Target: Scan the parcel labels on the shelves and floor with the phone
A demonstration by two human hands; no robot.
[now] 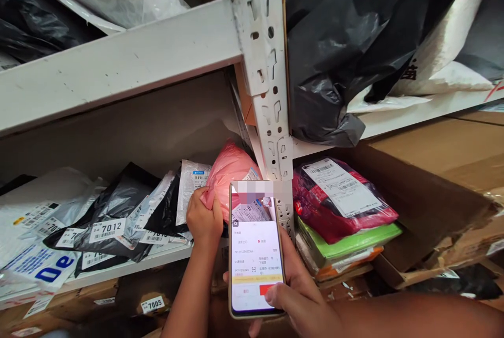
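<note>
My left hand [205, 215] pinches the near edge of a pink plastic mailing bag [230, 167] on the left shelf. A label shows on the bag's right side, partly covered by the phone. Gripped in my right hand [299, 285] is a smartphone [252, 254], held upright in front of the bag. Its lit screen shows a camera picture of a label at the top and a form below. My right thumb rests at a red button near the bottom right of the screen. Left of the pink bag lies a small white parcel [193, 191] with a barcode label.
Several black and white mailing bags [118, 212] with number labels line the left shelf. A white metal upright [268, 81] divides the shelving. Right of it sit a red wrapped parcel [342, 196], a green one [354, 242] and an open cardboard box [429, 254].
</note>
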